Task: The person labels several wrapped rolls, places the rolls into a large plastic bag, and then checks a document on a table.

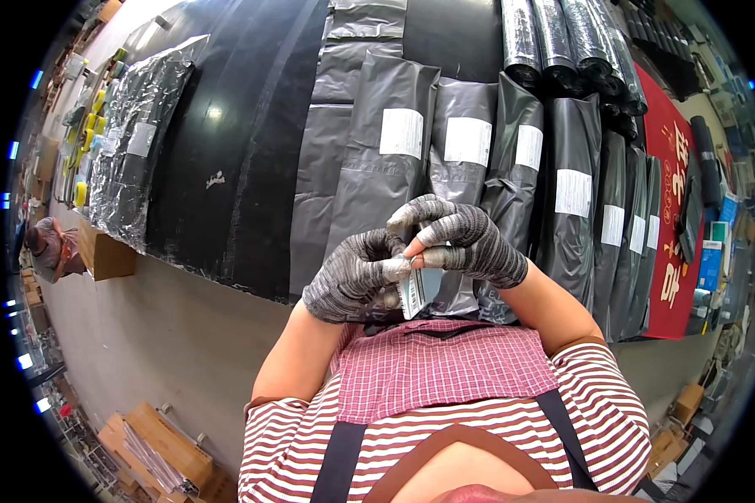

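While the knuckles hide part of the contact, the fingers of the left hand point(344, 272) and right hand point(478, 243), in grey knitted gloves, appear to pinch a small printed slip point(413, 295) together at its upper end; the slip hangs just below the fingertips, toward the checked apron point(445, 369). If its back is adhesive, an uneven pull could crease or tear it, and the knit could catch on the sticky side. A loosened pinch could drop it between table and apron. Beyond and beneath the fingers lie dark grey packages point(377, 197), several with white labels point(401, 132); their slack, wrinkled film could pucker under anything pressed on it. Left of the fingers, the black table point(256, 142) shows scuffs and carries a clear-wrapped bundle point(134, 189). Far right of them lie shiny black rolls point(522, 42) and a red sheet point(663, 325). Outermost left, another person point(54, 250) is near a cardboard box point(109, 251) on the grey floor point(193, 335).
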Available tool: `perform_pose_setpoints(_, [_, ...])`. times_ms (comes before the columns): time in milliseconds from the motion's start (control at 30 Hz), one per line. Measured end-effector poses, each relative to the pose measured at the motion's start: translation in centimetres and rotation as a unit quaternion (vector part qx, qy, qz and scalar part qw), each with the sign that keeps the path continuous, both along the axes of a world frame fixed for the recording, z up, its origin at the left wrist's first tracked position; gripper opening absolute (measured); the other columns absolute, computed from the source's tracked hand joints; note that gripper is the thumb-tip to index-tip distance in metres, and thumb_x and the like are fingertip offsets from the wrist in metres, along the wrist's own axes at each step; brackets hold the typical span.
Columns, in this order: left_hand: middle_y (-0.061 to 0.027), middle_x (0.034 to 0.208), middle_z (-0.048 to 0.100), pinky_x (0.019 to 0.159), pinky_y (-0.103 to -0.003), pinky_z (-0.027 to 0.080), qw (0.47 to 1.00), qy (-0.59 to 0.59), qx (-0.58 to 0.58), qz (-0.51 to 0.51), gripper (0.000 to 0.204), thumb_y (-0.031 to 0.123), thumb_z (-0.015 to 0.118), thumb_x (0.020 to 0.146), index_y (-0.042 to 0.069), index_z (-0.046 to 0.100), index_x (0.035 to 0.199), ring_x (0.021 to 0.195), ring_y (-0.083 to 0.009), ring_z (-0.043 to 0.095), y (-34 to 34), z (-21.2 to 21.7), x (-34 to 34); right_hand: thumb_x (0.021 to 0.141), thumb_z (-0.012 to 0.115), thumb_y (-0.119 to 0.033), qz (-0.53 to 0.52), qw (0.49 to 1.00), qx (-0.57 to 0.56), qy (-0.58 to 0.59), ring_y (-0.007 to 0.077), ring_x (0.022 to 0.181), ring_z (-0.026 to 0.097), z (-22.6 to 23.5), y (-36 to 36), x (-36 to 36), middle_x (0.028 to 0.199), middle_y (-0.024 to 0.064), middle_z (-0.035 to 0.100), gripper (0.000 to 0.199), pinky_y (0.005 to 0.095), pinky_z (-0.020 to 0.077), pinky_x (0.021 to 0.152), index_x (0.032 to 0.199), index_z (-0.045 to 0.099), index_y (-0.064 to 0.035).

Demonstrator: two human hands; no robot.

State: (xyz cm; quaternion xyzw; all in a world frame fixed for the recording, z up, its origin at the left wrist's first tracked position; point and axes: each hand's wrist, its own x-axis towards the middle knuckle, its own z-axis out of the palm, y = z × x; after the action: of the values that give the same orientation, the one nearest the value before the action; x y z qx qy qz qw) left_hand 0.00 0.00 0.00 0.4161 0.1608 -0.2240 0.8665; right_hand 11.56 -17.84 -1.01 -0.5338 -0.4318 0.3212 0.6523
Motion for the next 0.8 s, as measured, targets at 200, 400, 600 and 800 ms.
perform_pose_setpoints(200, [-0.0032, 0.069, 0.059, 0.042, -0.018, 0.039, 1.0, 0.028, 0.009, -0.001, 0.028, 0.022, 0.073, 0.075, 0.001, 0.06, 0.088, 0.048, -0.006, 0.05, 2.5, -1.4, 3.5, 0.074, 0.07, -0.009, -0.024, 0.995, 0.009, 0.092, 0.0194, 0.104, 0.056, -1.3, 1.6, 2.8, 0.107, 0.0121, 0.062, 0.012, 0.0355, 0.0433, 0.09, 0.084, 0.07, -0.002])
perform_pose_setpoints(400, [-0.001, 0.077, 0.062, 0.046, -0.018, 0.041, 0.977, -0.068, 0.2, -0.039, 0.042, 0.018, 0.062, 0.085, -0.002, 0.053, 0.121, 0.053, -0.0032, 0.05, 4.9, -5.9, 9.5, 0.082, 0.065, -0.013, -0.214, 0.944, 0.007, 0.25, 0.0148, 0.082, 0.061, -2.2, 2.1, 9.6, 0.092, 0.0095, 0.065, 0.013, 0.0287, 0.0494, 0.077, 0.09, 0.061, -0.0034])
perform_pose_setpoints(600, [-0.0149, 0.087, 0.065, 0.073, -0.039, 0.05, 0.697, -0.127, 0.685, -0.173, 0.052, 0.029, 0.059, 0.086, 0.015, 0.043, 0.133, 0.08, -0.028, 0.064, 3.8, -9.3, 17.1, 0.076, 0.071, -0.014, -0.218, 0.959, -0.181, 0.026, 0.0081, 0.076, 0.057, -6.6, 4.3, 19.3, 0.083, 0.0009, 0.058, 0.023, 0.0229, 0.049, 0.07, 0.092, 0.057, -0.0042])
perform_pose_setpoints(800, [-0.0169, 0.088, 0.065, 0.076, -0.045, 0.049, 0.63, -0.07, 0.718, -0.289, 0.065, 0.033, 0.058, 0.086, 0.023, 0.026, 0.141, 0.083, -0.0324, 0.063, 2.8, -9.3, 19.9, 0.075, 0.07, -0.011, -0.167, 0.947, -0.245, -0.125, 0.0093, 0.079, 0.058, -11.4, 7.6, 24.3, 0.083, 0.0015, 0.059, 0.024, 0.0261, 0.05, 0.074, 0.093, 0.058, -0.0023])
